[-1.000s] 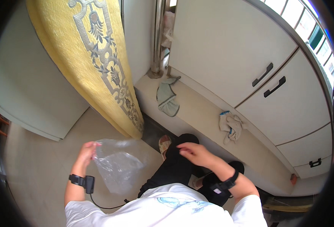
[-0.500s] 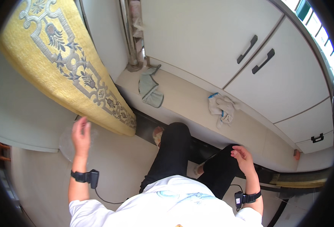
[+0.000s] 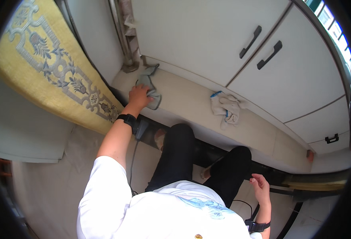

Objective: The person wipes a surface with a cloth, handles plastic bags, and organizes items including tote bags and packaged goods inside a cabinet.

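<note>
Spreading across the back, the white cabinet (image 3: 207, 40) has 3 black handles. The yellow curtain (image 3: 56, 79) hangs by the left end of the pale ledge (image 3: 183, 93). Blue print marks the white shirt (image 3: 159, 213). On the ledge sits a pale bundle (image 3: 229, 108) with blue trim. A stretch of ledge parts it from the gray-green cloth (image 3: 147, 79), near the front edge at left. The left hand (image 3: 139, 96) is on this cloth; I cannot tell if it grips. The right hand (image 3: 262, 190) is by the right leg, its bent fingers a bit apart.
</note>
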A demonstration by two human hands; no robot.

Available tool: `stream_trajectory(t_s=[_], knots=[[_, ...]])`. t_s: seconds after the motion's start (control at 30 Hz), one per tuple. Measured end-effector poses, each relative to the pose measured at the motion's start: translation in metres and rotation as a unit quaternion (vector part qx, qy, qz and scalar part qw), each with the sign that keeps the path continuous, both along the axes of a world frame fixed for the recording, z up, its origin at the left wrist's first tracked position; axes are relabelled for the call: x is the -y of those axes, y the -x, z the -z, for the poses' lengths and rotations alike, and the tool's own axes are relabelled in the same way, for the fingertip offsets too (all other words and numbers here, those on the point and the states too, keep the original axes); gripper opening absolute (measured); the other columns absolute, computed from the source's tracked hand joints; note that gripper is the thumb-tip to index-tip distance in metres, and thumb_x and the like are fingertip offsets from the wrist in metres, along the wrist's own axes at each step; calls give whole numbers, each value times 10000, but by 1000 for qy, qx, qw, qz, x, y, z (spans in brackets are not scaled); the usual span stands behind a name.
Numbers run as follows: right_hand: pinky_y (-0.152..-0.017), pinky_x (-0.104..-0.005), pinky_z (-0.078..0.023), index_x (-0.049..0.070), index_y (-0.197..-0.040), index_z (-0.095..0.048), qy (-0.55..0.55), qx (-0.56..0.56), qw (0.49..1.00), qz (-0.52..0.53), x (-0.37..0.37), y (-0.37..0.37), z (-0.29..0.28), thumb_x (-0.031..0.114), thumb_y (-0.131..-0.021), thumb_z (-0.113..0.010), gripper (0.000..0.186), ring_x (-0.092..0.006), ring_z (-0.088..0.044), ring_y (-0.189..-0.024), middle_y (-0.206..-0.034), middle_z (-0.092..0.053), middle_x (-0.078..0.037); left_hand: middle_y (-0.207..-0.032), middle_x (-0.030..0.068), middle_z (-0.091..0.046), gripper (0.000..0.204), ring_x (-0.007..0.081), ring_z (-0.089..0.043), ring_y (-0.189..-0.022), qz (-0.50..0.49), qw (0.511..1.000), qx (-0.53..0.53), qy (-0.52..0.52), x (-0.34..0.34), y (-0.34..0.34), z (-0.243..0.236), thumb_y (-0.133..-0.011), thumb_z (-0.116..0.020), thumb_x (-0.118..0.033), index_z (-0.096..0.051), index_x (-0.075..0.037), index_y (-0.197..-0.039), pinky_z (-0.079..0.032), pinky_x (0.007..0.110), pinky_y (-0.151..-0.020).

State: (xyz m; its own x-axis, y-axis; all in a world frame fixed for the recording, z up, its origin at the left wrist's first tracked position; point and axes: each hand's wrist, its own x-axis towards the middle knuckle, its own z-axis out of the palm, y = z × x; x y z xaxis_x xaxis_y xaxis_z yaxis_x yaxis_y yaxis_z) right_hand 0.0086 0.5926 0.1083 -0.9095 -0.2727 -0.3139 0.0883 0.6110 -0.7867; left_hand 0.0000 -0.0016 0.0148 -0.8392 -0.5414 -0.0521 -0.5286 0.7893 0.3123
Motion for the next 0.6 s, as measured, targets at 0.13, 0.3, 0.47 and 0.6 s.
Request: stream_trajectory(t_s=[0.13,0.3,0.47,0.6], knots=[[-765,-243,-473,-12,-1065,-564,6,13,1000,-5,18,3,10,88,-884,-549,208,-118,-591,-834,-885,-622,-62,-1183,187,-517,420,391,-451,-1115,64,997,-33,17,-5,0,18,-697,-714,-192,-565,-57,-1066,-387,448,-919],[-719,-250,-477,34,-1058,-592,14,-17,996,-83,64,39,22,93,-856,-592,211,-141,-604,-829,-902,-630,-83,-974,209,-568,284,364,-534,-950,-38,924,-362,-115,16,-4,7,-788,-581,-167,-557,-44,-1043,-427,406,-841],[-728,-311,-475,43,-1049,-579,2,-177,973,-150,130,112,47,95,-824,-606,233,-255,-585,-900,-1022,-589,-126,-1215,193,-491,345,381,-479,-1083,-162,924,-346,25,87,-33,1,-795,-560,-173,-558,-81,-1127,-417,418,-871],[-870,-406,-417,47,-1158,-522,-44,-385,898,-210,193,158,68,158,-792,-636,399,-352,-503,-1065,-1179,-512,-197,-1426,202,-254,539,390,-240,-1303,-135,988,-50,56,118,-27,51,-853,-515,-385,-404,-168,-1334,-259,459,-1043]])
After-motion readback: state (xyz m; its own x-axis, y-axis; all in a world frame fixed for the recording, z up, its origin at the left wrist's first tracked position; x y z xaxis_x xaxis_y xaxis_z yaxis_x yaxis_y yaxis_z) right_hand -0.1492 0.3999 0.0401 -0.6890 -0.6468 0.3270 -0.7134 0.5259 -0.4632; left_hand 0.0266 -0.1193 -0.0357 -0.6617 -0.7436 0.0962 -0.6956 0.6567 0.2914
